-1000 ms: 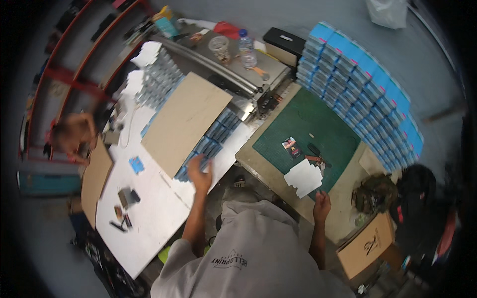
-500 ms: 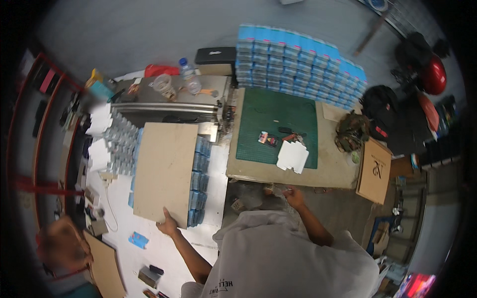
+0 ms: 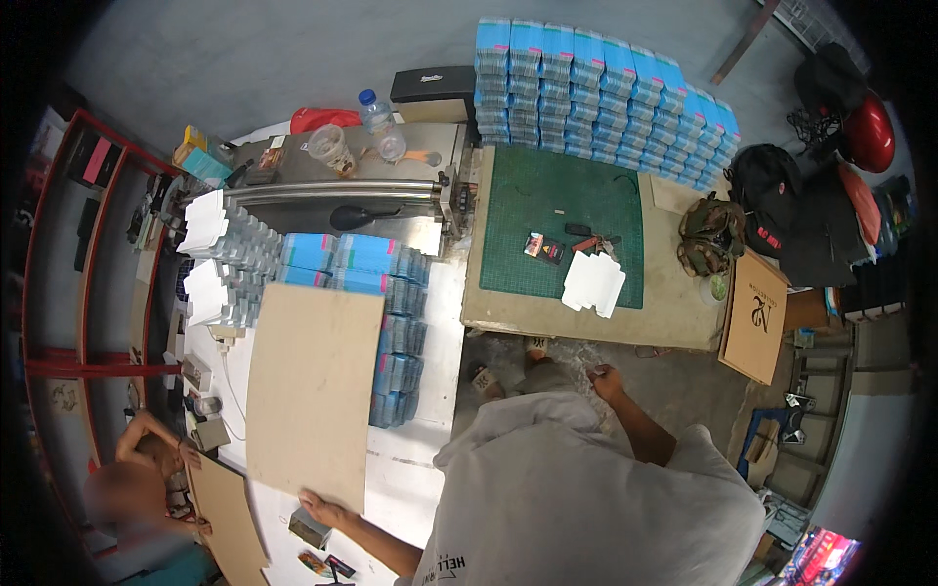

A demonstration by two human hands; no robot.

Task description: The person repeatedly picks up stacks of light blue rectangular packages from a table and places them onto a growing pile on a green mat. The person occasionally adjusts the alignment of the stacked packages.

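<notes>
The left hand's (image 3: 326, 512) fingers pinched the near edge of a tan board (image 3: 315, 391) extending ahead of them, its handling apparently underway and requiring level support; the right hand's (image 3: 606, 382) half-curled fingers' contents were indeterminable.

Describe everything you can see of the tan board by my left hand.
The tan board is a flat, plain, roughly rectangular sheet, looking like cardboard or fibreboard. It is over the white table, hiding part of the blue stacks. Your left hand holds its near edge; whether it rests on the stacks is unclear.
</notes>
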